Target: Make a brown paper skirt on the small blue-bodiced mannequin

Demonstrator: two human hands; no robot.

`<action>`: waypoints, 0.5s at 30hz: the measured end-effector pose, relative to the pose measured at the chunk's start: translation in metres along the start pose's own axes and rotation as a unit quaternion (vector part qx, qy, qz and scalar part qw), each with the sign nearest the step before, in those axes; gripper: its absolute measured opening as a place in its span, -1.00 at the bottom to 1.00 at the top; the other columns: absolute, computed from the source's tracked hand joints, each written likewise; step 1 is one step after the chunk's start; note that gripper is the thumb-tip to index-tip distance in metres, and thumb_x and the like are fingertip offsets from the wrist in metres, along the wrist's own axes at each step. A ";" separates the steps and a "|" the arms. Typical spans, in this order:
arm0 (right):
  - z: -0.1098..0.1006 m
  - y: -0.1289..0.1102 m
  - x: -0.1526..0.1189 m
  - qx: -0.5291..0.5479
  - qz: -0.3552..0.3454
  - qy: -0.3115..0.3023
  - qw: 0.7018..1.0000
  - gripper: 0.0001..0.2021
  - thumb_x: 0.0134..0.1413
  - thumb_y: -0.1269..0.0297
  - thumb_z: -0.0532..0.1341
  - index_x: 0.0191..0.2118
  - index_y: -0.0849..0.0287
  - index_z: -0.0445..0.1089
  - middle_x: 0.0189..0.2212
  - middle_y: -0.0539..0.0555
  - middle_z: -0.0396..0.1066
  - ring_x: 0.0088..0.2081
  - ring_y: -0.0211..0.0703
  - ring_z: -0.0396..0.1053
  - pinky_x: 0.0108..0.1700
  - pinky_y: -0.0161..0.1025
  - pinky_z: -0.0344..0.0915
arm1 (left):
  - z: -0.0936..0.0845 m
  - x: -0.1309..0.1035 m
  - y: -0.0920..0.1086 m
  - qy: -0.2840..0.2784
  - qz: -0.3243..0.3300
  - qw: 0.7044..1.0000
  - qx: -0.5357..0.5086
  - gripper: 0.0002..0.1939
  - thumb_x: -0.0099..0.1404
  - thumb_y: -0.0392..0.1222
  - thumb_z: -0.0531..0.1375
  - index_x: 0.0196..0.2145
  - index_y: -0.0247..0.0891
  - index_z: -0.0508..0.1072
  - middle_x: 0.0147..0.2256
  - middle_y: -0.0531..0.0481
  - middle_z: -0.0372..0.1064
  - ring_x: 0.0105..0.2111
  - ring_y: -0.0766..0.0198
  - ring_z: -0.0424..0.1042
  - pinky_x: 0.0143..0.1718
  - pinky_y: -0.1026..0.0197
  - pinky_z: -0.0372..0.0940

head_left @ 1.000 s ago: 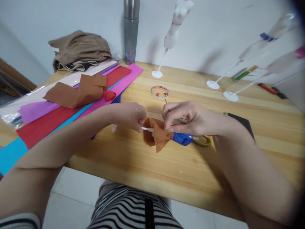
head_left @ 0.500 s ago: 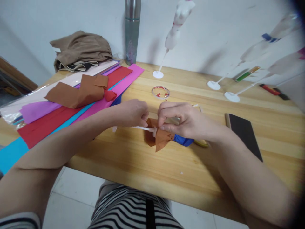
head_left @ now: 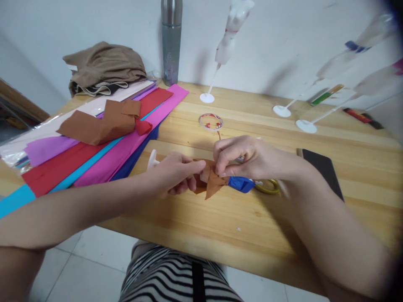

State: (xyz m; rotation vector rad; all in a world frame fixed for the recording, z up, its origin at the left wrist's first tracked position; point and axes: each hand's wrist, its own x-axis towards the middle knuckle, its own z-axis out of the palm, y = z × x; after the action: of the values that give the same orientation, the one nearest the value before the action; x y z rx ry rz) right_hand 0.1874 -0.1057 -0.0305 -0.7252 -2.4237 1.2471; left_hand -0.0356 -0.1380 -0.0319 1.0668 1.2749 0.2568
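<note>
A small dress mannequin lies on its side, its white round base (head_left: 153, 160) pointing left. Brown crepe paper (head_left: 214, 186) wraps its lower part like a skirt, and blue paper (head_left: 241, 184) covers the part to the right. My left hand (head_left: 178, 173) closes round the mannequin's lower end, thumb stretched along the brown paper's edge; its stand rod is hidden behind that hand. With curled fingers my right hand (head_left: 239, 156) pinches the brown paper near the waist. Yellow-handled scissors (head_left: 267, 187) lie partly under my right wrist.
Coloured paper strips (head_left: 103, 167) and a brown piece (head_left: 107, 121) lie left, by folded cloth (head_left: 107, 65). A bottle (head_left: 171, 50), a tape roll (head_left: 210, 121) and several standing mannequins (head_left: 225, 46) are behind. A dark phone-like slab (head_left: 323, 167) and a cutter knife (head_left: 362, 117) lie right.
My left hand has moved down and slightly left, its thumb now along the brown paper's edge. My right hand has shifted slightly right, still pinching the paper. More of the scissors' handle shows.
</note>
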 end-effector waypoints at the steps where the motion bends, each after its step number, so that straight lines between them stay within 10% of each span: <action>1: 0.000 0.000 0.000 -0.001 0.003 -0.005 1.000 -0.84 0.17 0.40 0.31 -0.43 0.17 0.56 -0.44 -0.01 0.39 -0.43 -0.30 0.36 -0.40 -0.33 0.27 | 0.003 -0.001 -0.005 -0.004 -0.006 0.999 -0.043 -0.62 0.46 -0.06 0.16 -0.49 -0.28 0.44 -0.69 0.10 0.32 -0.80 0.47 0.09 -0.77 0.39 -0.14; 15: -0.002 0.001 -0.002 0.004 0.027 -0.049 0.998 -0.85 0.20 0.31 0.34 -0.38 0.17 0.61 -0.41 0.01 0.43 -0.42 -0.29 0.38 -0.39 -0.33 0.27 | 0.026 0.000 -0.004 -0.029 -0.015 0.982 -0.183 -0.56 0.47 -0.12 0.22 -0.56 -0.32 0.36 -0.72 0.14 0.23 -0.81 0.54 0.03 -0.78 0.41 -0.20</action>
State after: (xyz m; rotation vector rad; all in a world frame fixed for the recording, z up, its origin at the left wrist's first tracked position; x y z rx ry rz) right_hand 0.1907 -0.1052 -0.0305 -0.7493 -2.4901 1.3428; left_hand -0.0143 -0.1532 -0.0374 0.7341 1.1366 0.4184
